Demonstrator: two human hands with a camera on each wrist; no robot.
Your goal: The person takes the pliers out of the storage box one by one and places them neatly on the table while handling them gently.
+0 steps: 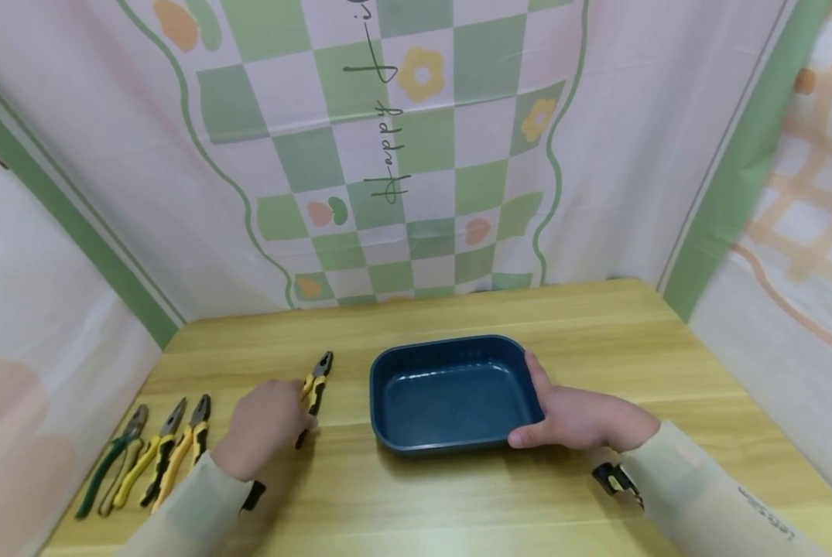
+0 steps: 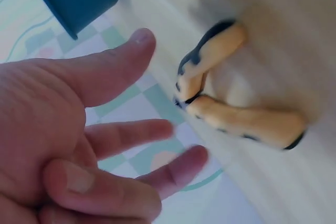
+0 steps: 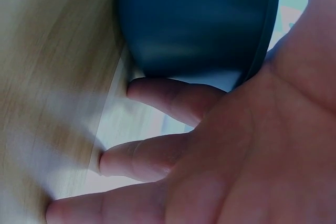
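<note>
Beside a pair of combination pliers (image 1: pixel 323 365) with yellow-and-black handles, my left hand (image 1: pixel 265 422) reaches over the table and hides part of the handles in the head view. In the left wrist view, those handles stand spread apart, and the left fingers (image 2: pixel 181 174) and thumb are extended with a gap between them and the pliers. My right hand (image 1: pixel 572 418) rests against the right end of a dark blue rectangular tray (image 1: pixel 450 402), its thumb at the near corner of the rim. Straight right fingers (image 3: pixel 139 161) reach down beside the tray wall in the right wrist view.
At the left side of the wooden table (image 1: pixel 457 510) lie green-handled pliers (image 1: pixel 102 472), yellow-handled long-nose pliers (image 1: pixel 137 468) and another yellow-and-black pair (image 1: pixel 187 445). A printed cloth curtain (image 1: pixel 416 155) hangs behind the table and along both sides.
</note>
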